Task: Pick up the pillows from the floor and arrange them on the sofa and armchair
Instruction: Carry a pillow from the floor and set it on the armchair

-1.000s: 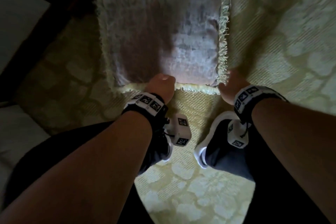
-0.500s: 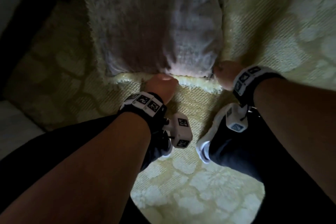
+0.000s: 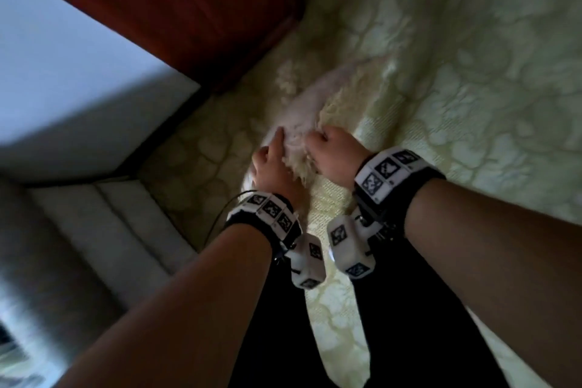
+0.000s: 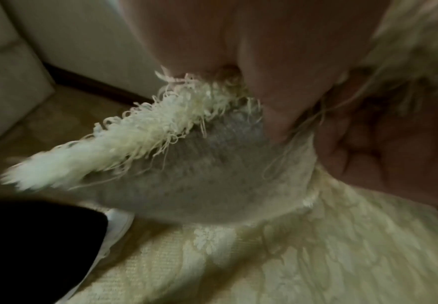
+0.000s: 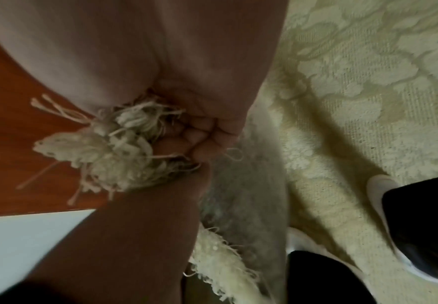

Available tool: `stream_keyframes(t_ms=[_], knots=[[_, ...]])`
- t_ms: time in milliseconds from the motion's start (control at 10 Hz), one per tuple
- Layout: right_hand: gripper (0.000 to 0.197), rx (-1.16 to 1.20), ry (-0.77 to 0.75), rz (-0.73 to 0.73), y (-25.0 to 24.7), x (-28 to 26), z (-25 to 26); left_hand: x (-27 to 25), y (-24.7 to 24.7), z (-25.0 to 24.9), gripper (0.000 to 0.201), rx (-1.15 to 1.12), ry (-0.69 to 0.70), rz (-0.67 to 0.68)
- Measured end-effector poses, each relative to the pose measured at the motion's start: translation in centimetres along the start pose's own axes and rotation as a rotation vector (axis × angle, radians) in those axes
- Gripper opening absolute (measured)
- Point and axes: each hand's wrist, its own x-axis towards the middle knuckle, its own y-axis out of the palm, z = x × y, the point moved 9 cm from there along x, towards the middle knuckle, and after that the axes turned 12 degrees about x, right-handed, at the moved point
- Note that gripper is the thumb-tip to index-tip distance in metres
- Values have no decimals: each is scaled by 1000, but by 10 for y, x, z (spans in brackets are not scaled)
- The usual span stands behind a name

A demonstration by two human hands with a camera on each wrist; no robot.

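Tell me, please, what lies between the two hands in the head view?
The pillow: its fringed edge sits between the left hand and right hand, both gripping it above the carpet.

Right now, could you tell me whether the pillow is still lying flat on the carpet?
No, both hands, the left hand and the right hand, grip the pillow by its fringed edge, and it hangs edge-on above the carpet.

A pale green carpet (image 3: 472,79) with a raised leaf-like pattern is spread across the floor. Dark red-brown wooden furniture (image 3: 189,6) is seen at the upper left, with a light blue-white surface (image 3: 63,79) beside it. Black trousers (image 3: 409,309) and white-soled dark shoes (image 5: 420,257) are seen on the carpet.
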Motion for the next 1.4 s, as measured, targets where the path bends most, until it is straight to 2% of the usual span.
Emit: stream_keyframes(t_ms=[100,200,300,400,500,600,700,800,900,1000,1100,1200,1300,1400], knots=[[43,13,-77,-23,-27,-59,57,-48,-72,-52,66,45,73,-11],[49,-64,-130,-89,-71,-102,87,-89,-109,-109,20,216,186,67],[42,-220,-211,-218,-125,-141,111,-127,-137,-159,16,300,283,88],[31,-338,-401,-484,-182,-193,140,-151,-154,-197,23,302,359,59],[36,-484,-491,-494,-200,-223,153,-169,-153,-229,21,442,447,67],[43,-520,-426,-363,-197,-255,138,-205,-147,-263,18,663,586,10],[51,-507,-336,-395,-203,-290,92,-248,-133,-282,23,784,706,-36],[65,-563,-178,-532,-197,-349,39,-305,-101,-289,24,873,886,6],[49,-516,-121,-696,-189,-389,5,-356,-73,-285,12,850,1071,112],[37,-503,-13,-756,-181,-427,-33,-374,-34,-272,26,927,1053,179],[62,-580,133,-708,-165,-476,-75,-399,2,-265,45,1025,1063,197],[55,-594,194,-733,-154,-535,-104,-452,33,-262,31,1050,1215,244],[25,-479,228,-819,-153,-590,-141,-508,53,-260,31,951,1322,327],[19,-361,273,-923,-155,-656,-184,-545,82,-264,61,1013,1362,272]])
